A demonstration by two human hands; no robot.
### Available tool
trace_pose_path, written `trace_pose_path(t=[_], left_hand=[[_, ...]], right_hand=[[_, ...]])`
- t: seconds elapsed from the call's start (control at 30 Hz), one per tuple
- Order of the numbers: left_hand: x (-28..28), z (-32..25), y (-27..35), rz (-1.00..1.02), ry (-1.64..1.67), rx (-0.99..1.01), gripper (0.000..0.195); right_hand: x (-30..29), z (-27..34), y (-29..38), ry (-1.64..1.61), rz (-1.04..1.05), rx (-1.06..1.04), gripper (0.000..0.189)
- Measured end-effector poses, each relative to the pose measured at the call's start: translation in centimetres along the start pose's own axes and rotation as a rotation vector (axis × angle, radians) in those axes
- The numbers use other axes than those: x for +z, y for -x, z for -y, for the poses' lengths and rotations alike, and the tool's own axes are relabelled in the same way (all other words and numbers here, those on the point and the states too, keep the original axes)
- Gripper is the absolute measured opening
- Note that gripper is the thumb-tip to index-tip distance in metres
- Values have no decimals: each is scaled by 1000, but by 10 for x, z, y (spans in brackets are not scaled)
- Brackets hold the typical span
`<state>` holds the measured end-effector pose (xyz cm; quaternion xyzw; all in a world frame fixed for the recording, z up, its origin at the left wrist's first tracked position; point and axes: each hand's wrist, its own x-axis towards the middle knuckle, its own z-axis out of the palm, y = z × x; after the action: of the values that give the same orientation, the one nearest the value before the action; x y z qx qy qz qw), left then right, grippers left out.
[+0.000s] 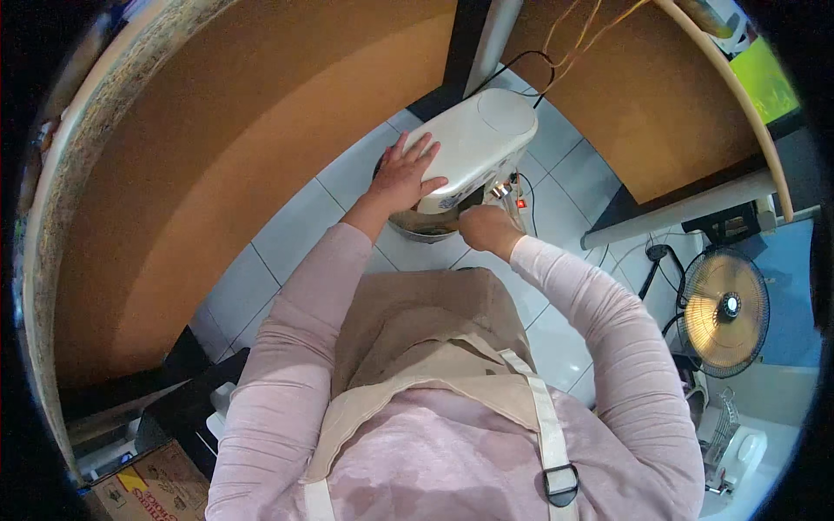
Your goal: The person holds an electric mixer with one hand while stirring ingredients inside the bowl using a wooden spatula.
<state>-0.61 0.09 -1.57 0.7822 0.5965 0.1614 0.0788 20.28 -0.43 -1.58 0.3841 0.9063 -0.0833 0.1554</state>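
A white stand mixer (485, 127) stands before me, seen from above, with a metal bowl (427, 236) under its head. My left hand (405, 174) rests spread on the near left part of the mixer's head. Close to the bowl's right rim is my right hand (487, 229), its fingers curled around what looks like a handle reaching over the bowl; the thing itself is mostly hidden. A small red light (520, 203) glows on the mixer's right side. What lies inside the bowl is largely covered by the head.
Large brown boards (260, 163) with curved-looking edges rise at the left and upper right. Cables (573, 52) hang behind the mixer. At the right stands an electric fan (723, 312). A cardboard box (156, 485) sits at lower left, above the white tiled floor (293, 218).
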Motion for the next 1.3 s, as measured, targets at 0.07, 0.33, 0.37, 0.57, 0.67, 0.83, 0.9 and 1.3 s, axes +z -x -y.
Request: trace_pose_path(t=[0.07,0.33,0.37,0.57,0.67,0.83,0.9,1.3], left_hand=[[-3,1,3,25,-6,5,69],[-3,-5,-5,46,-13,14,70],[-2,-4,-3,64,-18,8,70],[1,0,-4,37,-13,30,71],[1,0,-1,43,-38,14,71],[-3,-3,-2,57,-8,3,71],[-3,-2,-1,56,-16,-8,70],[-2,-2,-1,6,-1,36,69]], right_hand=[[-4,9,8,-103,-3,27,22],[47,7,-6,-400,-34,-71,33],[31,3,-4,-349,0,-111,34],[-43,-29,14,-113,284,10,37],[-56,-33,14,-98,350,49,39],[-66,-30,12,-89,396,8,46],[-69,-22,9,-21,337,58,35],[-26,0,-9,223,51,-65,22]])
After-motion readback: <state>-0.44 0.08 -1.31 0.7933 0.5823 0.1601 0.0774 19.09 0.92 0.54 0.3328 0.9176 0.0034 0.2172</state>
